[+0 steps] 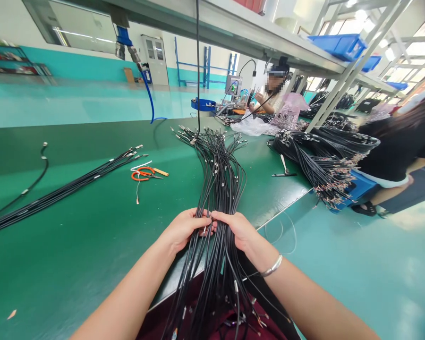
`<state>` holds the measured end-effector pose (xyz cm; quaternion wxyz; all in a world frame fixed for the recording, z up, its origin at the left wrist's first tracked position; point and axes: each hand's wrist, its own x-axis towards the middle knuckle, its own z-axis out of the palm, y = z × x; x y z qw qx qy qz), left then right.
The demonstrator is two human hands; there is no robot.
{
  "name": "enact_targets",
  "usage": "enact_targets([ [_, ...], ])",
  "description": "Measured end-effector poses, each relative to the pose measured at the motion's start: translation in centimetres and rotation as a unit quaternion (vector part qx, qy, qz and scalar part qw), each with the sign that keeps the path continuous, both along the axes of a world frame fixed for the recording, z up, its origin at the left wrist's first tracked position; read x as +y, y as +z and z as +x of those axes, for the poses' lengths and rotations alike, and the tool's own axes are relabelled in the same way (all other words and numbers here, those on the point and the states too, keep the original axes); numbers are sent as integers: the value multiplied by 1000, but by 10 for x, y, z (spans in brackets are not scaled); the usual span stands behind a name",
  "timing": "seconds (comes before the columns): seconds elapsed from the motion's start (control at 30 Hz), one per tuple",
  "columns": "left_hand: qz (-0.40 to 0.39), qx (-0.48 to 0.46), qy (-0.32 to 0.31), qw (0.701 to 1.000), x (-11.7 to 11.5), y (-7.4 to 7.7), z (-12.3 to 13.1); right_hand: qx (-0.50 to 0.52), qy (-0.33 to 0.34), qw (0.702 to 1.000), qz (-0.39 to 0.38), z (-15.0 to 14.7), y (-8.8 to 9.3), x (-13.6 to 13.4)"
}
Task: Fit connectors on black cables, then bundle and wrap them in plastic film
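My left hand point(187, 230) and right hand point(233, 231) sit close together, nearly touching, both closed around a thick bundle of black cables point(219, 189), with the fingers curled in among the strands. My forearms come up from the bottom corners of the view and angle toward each other, and a silver bracelet point(272, 266) circles my right wrist. The bundle stretches along the green counter point(74, 264), its far end fanning out toward the middle with small metal tips. Its near part droops over the counter's near edge onto dark red cloth point(184, 321).

To the left on the counter lie a looser bunch of cables point(60, 191) and orange-handled scissors point(143, 174). Near the right edge there is a small metal scraper point(284, 171), and beside it a big heap of cables point(318, 160) spills over toward a blue crate point(357, 191). A person in a black top point(393, 151) sits just past that heap. At the far end, a co-worker point(274, 99) holds cables up near a small machine point(233, 86) and a clear plastic bag point(250, 126). Blue bins point(336, 46) sit on a shelf overhead, a blue hose point(149, 94) hangs down at the far left, and the floor point(340, 245) is shiny teal.
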<state>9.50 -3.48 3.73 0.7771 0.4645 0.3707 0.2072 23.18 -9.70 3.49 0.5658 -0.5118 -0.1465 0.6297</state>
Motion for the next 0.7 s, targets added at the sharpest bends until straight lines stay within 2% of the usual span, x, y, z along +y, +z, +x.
enact_targets([
  [0.17, 27, 20, 34, 999, -1, 0, 3, -30, 5, 999, -13, -3, -2, 2],
  [0.4, -36, 17, 49, 998, 5, 4, -4, 21, 10, 1000, -20, 9, -7, -2],
  [0.57, -45, -5, 16, 999, 3, 10, -6, 19, 9, 1000, -18, 11, -5, -4],
  [0.7, -30, -20, -21, 999, 0, 8, -4, 16, 22, 1000, 1, 4, -3, -2],
])
